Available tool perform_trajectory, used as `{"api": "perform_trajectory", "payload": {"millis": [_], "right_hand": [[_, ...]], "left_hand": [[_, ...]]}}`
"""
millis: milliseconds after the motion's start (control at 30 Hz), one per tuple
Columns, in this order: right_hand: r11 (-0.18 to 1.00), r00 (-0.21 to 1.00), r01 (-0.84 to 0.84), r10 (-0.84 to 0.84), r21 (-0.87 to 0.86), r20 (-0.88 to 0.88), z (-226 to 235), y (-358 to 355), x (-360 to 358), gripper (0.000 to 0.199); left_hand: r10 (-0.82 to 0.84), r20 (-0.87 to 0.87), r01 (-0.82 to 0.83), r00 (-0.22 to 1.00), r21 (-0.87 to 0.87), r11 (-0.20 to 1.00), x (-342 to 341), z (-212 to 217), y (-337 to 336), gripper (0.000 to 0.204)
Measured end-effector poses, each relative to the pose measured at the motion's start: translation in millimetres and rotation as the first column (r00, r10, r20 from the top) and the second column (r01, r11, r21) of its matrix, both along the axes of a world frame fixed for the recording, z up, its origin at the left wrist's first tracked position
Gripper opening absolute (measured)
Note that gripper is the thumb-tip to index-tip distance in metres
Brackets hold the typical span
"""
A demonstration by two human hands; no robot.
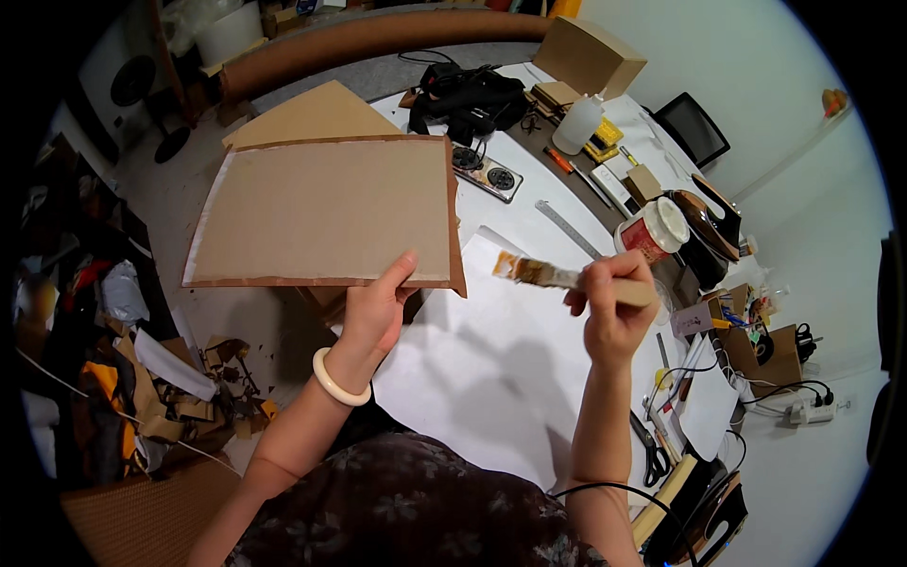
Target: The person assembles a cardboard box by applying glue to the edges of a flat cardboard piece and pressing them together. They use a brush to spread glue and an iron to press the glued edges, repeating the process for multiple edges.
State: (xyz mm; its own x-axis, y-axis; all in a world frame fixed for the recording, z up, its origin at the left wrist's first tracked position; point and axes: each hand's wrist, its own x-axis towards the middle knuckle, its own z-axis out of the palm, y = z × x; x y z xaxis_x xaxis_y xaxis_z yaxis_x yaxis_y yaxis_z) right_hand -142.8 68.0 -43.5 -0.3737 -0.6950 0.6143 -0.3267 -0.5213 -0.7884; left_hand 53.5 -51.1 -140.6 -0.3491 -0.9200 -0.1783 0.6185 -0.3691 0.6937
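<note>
Far left, a heap of cardboard scraps [189, 397] lies on the floor beside the counter [491, 378]. Next comes the brown cardboard sheet [326, 213], held up flat over the counter's left edge and the floor, its face pale and its borders darker brown. The left hand [375, 312] grips this sheet at its lower edge, thumb on top near the lower right corner, fingers hidden beneath; a pale bangle [338, 378] sits on that wrist. Behind the sheet a second cardboard piece [316, 113] shows its peaked top. Under both hands a white paper sheet [491, 350] covers the counter. Right of the cardboard, the right hand [614, 317] is closed around the wooden handle of a flat brush [548, 274], whose bristles point left toward the sheet's right corner without touching it. Beyond the brush lie a metal ruler [567, 227] and a white-lidded glue jar [652, 230]. Farther right stand a clothes iron [709, 222], and near the lower right, scissors [652, 458]
</note>
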Motion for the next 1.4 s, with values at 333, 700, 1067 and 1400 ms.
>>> {"api": "perform_trajectory", "payload": {"millis": [333,700,1067,1400], "right_hand": [[0.980,0.962,-0.178,0.154,-0.091,-0.224,-18,12,19,0.015],[0.985,0.925,-0.155,0.116,-0.079,-0.361,-9,21,25,0.020],[0.994,0.914,-0.076,0.036,-0.082,-0.405,-3,28,27,0.019],[0.993,0.968,-0.115,0.117,-0.020,0.222,-5,36,33,0.023]], "left_hand": [[-0.169,-0.036,0.157,0.985,-0.220,0.963,19,27,22,0.034],[-0.211,-0.065,0.195,0.975,-0.198,0.961,22,36,26,0.032],[-0.196,-0.039,0.185,0.980,-0.199,0.962,18,41,28,0.030],[-0.145,0.024,0.145,0.989,-0.308,0.940,18,40,29,0.029]]}}
